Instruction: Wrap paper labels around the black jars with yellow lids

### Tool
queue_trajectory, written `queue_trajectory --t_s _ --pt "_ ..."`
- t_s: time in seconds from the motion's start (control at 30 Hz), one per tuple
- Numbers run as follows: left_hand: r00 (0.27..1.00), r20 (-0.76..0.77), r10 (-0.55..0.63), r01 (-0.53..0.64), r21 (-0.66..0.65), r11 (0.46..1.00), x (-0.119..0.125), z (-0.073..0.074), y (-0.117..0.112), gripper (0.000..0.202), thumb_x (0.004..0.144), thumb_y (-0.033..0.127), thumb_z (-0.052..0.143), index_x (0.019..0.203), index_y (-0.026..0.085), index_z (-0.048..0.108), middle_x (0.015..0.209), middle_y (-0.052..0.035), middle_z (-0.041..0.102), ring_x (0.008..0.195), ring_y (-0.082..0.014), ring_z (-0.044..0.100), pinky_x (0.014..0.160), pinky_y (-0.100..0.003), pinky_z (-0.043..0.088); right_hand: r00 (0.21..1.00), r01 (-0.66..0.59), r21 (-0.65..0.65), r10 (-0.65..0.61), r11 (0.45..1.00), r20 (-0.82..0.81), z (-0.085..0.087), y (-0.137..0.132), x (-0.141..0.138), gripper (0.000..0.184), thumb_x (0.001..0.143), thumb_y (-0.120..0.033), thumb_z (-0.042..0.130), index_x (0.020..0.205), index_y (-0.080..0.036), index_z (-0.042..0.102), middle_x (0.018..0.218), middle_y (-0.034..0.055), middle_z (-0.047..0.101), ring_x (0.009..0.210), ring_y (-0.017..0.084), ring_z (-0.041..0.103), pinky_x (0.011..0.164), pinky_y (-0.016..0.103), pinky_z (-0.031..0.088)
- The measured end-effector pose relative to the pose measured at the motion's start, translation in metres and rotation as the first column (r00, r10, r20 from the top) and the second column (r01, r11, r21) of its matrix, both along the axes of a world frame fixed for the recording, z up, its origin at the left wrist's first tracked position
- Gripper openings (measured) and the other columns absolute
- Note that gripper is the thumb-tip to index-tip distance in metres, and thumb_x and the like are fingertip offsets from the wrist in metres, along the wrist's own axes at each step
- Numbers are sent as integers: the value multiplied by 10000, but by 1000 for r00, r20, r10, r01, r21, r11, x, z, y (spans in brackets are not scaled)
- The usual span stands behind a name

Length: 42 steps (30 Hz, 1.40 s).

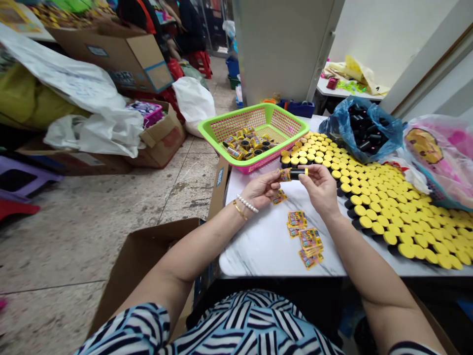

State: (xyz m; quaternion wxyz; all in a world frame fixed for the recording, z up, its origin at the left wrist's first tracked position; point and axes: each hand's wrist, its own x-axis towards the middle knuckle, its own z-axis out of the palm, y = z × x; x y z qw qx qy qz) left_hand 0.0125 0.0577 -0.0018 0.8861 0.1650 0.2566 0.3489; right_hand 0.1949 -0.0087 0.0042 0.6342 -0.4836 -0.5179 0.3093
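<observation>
pinching a black tube with printed wrapper, left hand and right hand both clamped on it above the marble-top table, with risk of a fumbled grip dropping it and scattering the rows of yellow-capped tubes.

This is looking like a cramped packing workshop: yellow-capped black tubes are lying in rows across a marble-patterned tabletop, a green plastic basket is holding labelled tubes, and cardboard cartons and plastic bags are crowding the speckled stone floor, where another person is sitting on a red stool.
</observation>
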Motion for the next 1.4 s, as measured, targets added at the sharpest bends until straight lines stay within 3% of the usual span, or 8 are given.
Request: queue_trajectory --t_s 0.33,0.5,0.7,0.9,1.1,1.2,1.27,1.4 --pt "1000 -11 14 -14 16 1000 0 -2 1 128 852 81 769 931 125 678 716 29 652 411 -8 476 309 -103 218 991 -81 7 81 997 -105 -2 1 -1 330 851 -450 819 1068 -255 664 1138 47 775 1072 203 729 1022 395 586" --pt "1000 24 -16 15 43 999 -1 -5 2 113 879 90 742 980 101 692 795 -5 698 420 1 473 309 -98 217 984 -55 -69 43 996 -171 -8 4 -4 391 805 -473 852 1031 -246 628 969 -5 738 906 154 719 928 344 619" --pt "999 -1 -33 33 69 997 -1 -4 1 136 858 103 761 982 96 706 844 -23 725 421 10 451 319 -95 213 1000 12 -37 -12 999 -3 -5 -3 -8 357 842 -438 804 1040 -257 569 943 -20 714 818 142 721 821 311 642" --pt "997 -60 -43 53 190 980 0 -4 -2 163 804 156 817 921 94 722 801 -20 711 422 8 434 325 -95 198 986 32 19 -35 999 164 2 -15 -11 328 862 -369 777 1095 -277 564 1218 57 758 982 199 762 901 360 633" --pt "982 -168 82 -14 371 928 0 0 -7 295 744 242 888 934 56 760 814 -67 714 517 -22 524 360 -111 218 988 -17 77 5 997 153 -1 -9 -6 318 824 -388 828 1056 -276 641 1049 8 696 885 163 701 784 302 617" --pt "967 -165 194 -108 424 899 0 2 -9 313 719 253 914 913 65 757 790 -47 698 531 -19 518 388 -113 254 995 -39 95 29 995 96 0 -4 1 374 759 -403 887 1019 -270 652 996 -4 664 849 150 670 750 287 608" --pt "958 -161 236 -153 408 900 0 3 -9 286 705 219 923 867 73 738 699 3 636 490 -2 460 386 -108 239 998 -50 93 46 994 46 3 -2 5 410 724 -404 914 1012 -269 655 967 -10 654 828 141 654 748 283 607" --pt "982 -137 128 -81 303 949 -1 3 -5 209 744 141 877 845 84 703 650 35 569 450 0 420 349 -104 219 995 -81 71 84 994 -49 7 1 9 422 695 -386 936 998 -268 668 925 -21 647 796 135 642 753 293 624"
